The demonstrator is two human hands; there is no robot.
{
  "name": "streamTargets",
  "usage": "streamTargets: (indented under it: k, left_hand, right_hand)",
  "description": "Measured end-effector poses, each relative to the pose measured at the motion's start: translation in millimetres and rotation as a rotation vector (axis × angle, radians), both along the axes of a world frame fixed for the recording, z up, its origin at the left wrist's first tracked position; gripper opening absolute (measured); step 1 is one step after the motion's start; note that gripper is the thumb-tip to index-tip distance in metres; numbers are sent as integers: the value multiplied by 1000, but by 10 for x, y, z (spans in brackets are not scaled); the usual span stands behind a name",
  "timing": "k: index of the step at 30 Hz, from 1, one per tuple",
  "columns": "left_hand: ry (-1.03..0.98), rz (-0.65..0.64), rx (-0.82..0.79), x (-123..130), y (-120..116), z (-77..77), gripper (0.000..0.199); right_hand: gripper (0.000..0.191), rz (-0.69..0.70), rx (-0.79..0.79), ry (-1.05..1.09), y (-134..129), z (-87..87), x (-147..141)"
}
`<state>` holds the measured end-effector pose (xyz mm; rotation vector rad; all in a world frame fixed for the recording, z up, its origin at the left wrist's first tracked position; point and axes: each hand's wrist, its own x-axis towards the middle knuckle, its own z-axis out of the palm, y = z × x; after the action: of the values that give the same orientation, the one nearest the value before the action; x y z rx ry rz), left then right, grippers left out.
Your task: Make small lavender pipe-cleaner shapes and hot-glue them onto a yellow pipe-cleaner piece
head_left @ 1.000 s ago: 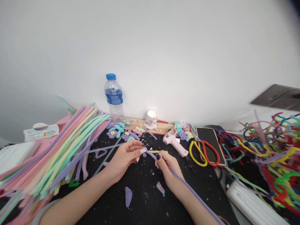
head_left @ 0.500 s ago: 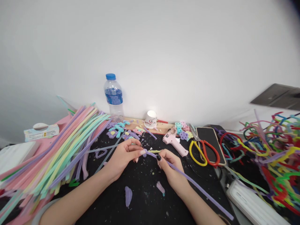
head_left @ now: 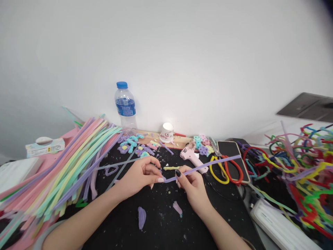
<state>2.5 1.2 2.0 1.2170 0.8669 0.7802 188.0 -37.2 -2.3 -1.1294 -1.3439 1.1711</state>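
A purple pipe cleaner (head_left: 213,162) runs between my two hands, its long free end rising to the right over the scissors. My left hand (head_left: 142,175) pinches its left end between thumb and fingertips; that end is mostly covered. My right hand (head_left: 191,184) grips it a short way along, thumb against forefinger. Just behind the fingers lies a short yellow pipe cleaner piece (head_left: 171,168). On the black mat (head_left: 161,229) nearer me rest a purple folded piece (head_left: 142,217) and a pale purple scrap (head_left: 177,209).
Pastel pipe cleaners (head_left: 75,166) are heaped at left, tangled bright ones (head_left: 312,173) at right. Behind stand a bottle (head_left: 126,107) and a paper cup (head_left: 167,133). A pink glue gun (head_left: 194,159), scissors (head_left: 234,170), a phone (head_left: 230,149) and small fuzzy flowers (head_left: 203,146) lie right of centre.
The pipe cleaner's free end has swung up from the lower right to over the scissors. Both hands have stayed nearly in place, still gripping it.
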Motion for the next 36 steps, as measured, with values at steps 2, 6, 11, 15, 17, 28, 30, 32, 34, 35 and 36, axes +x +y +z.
streamTargets:
  k: [2, 6, 11, 15, 17, 28, 30, 32, 34, 35, 36]
  left_hand:
    - [7, -61, -7, 5, -11, -5, 35]
    - [18, -156, -26, 16, -42, -5, 37]
    - [0, -245, -60, 25, -86, -19, 36]
    - [9, -257, -78, 29, -89, -43, 36]
    - [15, -203, -70, 29, -69, -45, 36]
    - [-3, 72, -18, 12, 4, -29, 25]
    - [-3, 110, -11, 10, 9, -37, 24]
    - [-1, 157, -7, 8, 16, -36, 24]
    - [6, 182, -1, 8, 18, -30, 24]
    - [10, 182, 3, 8, 17, -28, 24]
    - [12, 172, 6, 10, 15, -27, 24]
  right_hand:
    - [31, -3, 9, 0, 3, 0, -3]
    - [30, 19, 9, -15, -13, 3, -25]
    - [24, 68, 22, -23, -37, -5, -66]
    - [22, 74, 24, -37, -35, -19, -67]
    - [21, 20, 30, -34, -32, -30, -52]
    - [21, -176, 75, -9, 16, -79, -12]
    - [20, -222, 70, -4, 19, -88, -3]
    - [19, -263, 65, 2, 15, -92, 6]
    - [19, -272, 61, 2, 9, -88, 12]
    - [19, -263, 60, -1, 6, -84, 12]
    - [19, -251, 59, -3, 4, -79, 10]
